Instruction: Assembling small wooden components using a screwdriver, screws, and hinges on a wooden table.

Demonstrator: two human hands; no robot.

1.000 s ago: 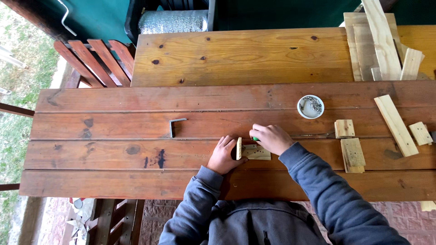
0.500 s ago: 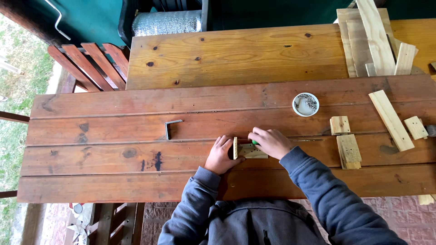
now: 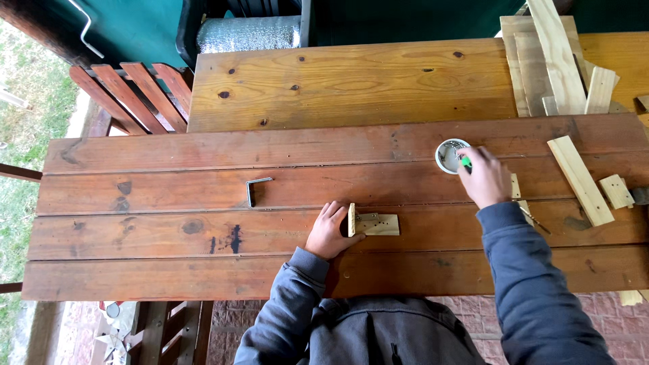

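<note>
My left hand [image 3: 329, 231] rests on the dark wooden table [image 3: 169, 230] and steadies a small upright wooden piece [image 3: 351, 220] that stands against a flat drilled wood block [image 3: 380, 225]. My right hand [image 3: 484, 177] is stretched out to the right, over the edge of a small round white container [image 3: 449, 155]. A green-tipped thing [image 3: 466, 162] shows at its fingers; what it is I cannot tell.
A bent metal hex key [image 3: 253, 190] lies left of centre. Loose wood pieces [image 3: 579, 179] lie at the right, with more boards [image 3: 558, 57] stacked on the lighter table [image 3: 351, 84] behind. A red slatted chair [image 3: 132, 94] stands at the back left.
My right hand has left the small wood block and reached right and away to the round white container. My left hand stays on the upright piece.
</note>
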